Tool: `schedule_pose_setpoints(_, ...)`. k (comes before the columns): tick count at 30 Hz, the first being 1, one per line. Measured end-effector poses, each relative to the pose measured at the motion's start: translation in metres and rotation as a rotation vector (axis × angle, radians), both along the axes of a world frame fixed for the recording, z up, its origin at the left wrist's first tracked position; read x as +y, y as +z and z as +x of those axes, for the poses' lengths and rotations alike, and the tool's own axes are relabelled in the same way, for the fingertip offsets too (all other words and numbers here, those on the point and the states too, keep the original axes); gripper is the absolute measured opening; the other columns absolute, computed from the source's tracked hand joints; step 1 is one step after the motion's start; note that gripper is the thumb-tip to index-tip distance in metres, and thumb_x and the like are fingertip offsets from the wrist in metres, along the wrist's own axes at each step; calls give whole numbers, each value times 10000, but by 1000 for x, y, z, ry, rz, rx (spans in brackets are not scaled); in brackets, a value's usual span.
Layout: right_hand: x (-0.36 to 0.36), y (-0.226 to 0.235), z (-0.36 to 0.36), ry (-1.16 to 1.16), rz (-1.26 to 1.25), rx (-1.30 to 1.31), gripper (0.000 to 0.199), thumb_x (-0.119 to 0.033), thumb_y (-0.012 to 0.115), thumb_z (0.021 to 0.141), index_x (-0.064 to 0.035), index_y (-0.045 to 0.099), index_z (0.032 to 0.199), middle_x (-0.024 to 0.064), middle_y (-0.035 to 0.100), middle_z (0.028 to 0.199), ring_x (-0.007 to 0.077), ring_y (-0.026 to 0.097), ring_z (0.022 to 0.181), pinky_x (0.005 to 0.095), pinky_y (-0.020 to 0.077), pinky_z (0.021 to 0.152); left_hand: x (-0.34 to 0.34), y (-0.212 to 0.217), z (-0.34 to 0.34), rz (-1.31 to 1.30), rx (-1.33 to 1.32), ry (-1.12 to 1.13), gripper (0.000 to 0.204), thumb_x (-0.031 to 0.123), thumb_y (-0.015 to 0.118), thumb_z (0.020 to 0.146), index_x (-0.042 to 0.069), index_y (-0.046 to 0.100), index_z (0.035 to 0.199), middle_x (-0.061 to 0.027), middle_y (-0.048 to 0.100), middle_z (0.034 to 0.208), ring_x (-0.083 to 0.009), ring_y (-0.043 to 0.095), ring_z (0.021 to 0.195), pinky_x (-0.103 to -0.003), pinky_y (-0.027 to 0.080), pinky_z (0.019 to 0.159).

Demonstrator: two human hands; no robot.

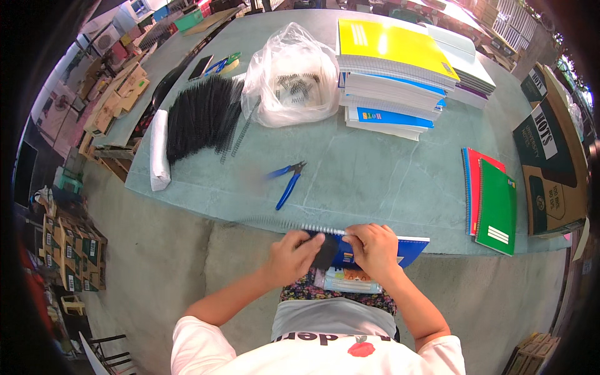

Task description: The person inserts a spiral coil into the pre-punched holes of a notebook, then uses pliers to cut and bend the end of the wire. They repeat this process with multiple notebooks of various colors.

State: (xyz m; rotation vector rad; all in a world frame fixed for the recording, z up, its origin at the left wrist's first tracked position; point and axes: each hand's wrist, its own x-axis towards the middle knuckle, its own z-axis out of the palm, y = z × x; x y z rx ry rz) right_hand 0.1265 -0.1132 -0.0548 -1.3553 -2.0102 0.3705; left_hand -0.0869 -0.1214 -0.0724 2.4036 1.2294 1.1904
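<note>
A blue notebook [409, 251] is held at the table's near edge, its bound edge turned away from me. My right hand [374, 250] grips it, with the thumb and fingers at the bound edge. My left hand [292, 256] is closed at the notebook's left end, its fingers on a dark flat pad [326, 252]. A spiral binding coil [300, 226] runs along the bound edge and trails out to the left, where it is blurred. Blue-handled cutters [290, 182] lie with jaws apart on the table beyond my hands.
Black coils [203, 115] lie heaped at the left beside a white roll [160, 150]. A clear plastic bag [290, 81] holds more coils. Notebook stacks [397, 50] stand at the back. Red [475, 164] and green [497, 209] notebooks lie right, near a cardboard box [553, 156].
</note>
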Motion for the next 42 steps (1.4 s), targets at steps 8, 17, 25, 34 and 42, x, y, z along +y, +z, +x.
schedule_pose_setpoints(8,1,17,16,119,-166,-137,147,-155,662,752,-76,656,876,84,664,817,277,609,780,377,450,713,3,17,11,-216,242,-244,327,20,725,679,83,649,991,-95,594,852,-210,583,748,-299,475,628)
schedule_pose_setpoints(17,-16,7,57,-48,-162,-116,80,-150,673,748,-85,641,783,56,647,694,229,613,667,343,421,651,12,31,19,-19,8,-67,346,-14,706,686,68,642,1016,-89,593,835,-228,575,719,-321,470,624)
schedule_pose_setpoints(25,-5,11,49,-17,-109,-101,81,-130,693,705,-99,653,767,41,661,712,205,622,664,333,419,625,7,28,29,-45,-23,-107,393,35,711,696,120,640,1072,-71,581,829,-220,571,709,-329,474,579)
schedule_pose_setpoints(34,-7,1,46,-15,-33,-73,82,-165,677,740,-101,629,758,29,636,677,212,603,637,344,415,599,19,40,33,2,-30,-48,456,11,705,687,127,615,1119,-86,569,835,-224,562,707,-331,462,582)
schedule_pose_setpoints(42,-18,18,62,-66,-205,-144,122,-200,689,731,-92,650,775,64,645,711,247,610,642,350,452,605,25,57,54,48,-130,43,421,-3,707,690,90,607,1089,-75,565,825,-237,549,706,-321,460,603)
